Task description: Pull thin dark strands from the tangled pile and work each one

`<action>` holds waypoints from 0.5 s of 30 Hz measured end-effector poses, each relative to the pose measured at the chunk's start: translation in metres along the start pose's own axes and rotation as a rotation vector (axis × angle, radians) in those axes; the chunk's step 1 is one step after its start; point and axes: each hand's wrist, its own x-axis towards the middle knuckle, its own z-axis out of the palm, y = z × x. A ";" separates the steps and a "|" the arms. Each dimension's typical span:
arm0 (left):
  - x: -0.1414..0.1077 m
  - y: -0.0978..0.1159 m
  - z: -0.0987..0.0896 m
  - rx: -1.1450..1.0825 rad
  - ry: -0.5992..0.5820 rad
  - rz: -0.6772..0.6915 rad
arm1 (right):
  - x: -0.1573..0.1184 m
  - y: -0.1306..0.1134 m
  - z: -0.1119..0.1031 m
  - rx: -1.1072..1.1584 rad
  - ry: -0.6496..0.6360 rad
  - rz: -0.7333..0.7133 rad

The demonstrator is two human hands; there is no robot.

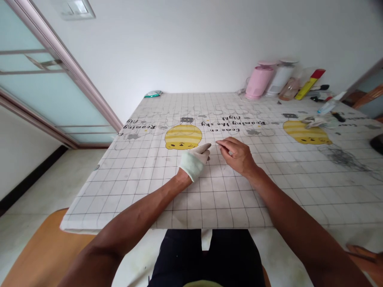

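Observation:
My left hand [196,158] wears a pale green-white work glove with greyish fingertips; its thumb and fingers are pressed together, pointing right. Facing it a short gap away, my bare right hand [236,154] is closed in a pinch. Whatever either hand holds is too small or fine to make out. Both hands are over the middle of a white checked tablecloth [143,197], just below a printed yellow striped balloon [183,136]. To the right lies a loose tangle of thin dark strands [345,158], and beyond it a crumpled whitish cloth or glove [321,120].
At the back right stand a pink cylindrical device [259,82], a white one [279,80], a clear bottle [289,88] and a yellow-red box [310,84]. A green-edged packet [153,94] sits in the back left corner. A chair [44,251] is at the left.

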 end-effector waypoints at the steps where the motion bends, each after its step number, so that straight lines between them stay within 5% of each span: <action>1: 0.001 -0.001 0.001 -0.006 -0.008 -0.003 | 0.000 0.001 -0.001 -0.005 -0.008 -0.015; 15: 0.018 -0.013 0.005 -0.011 -0.033 0.017 | 0.000 -0.009 0.007 -0.067 -0.044 -0.042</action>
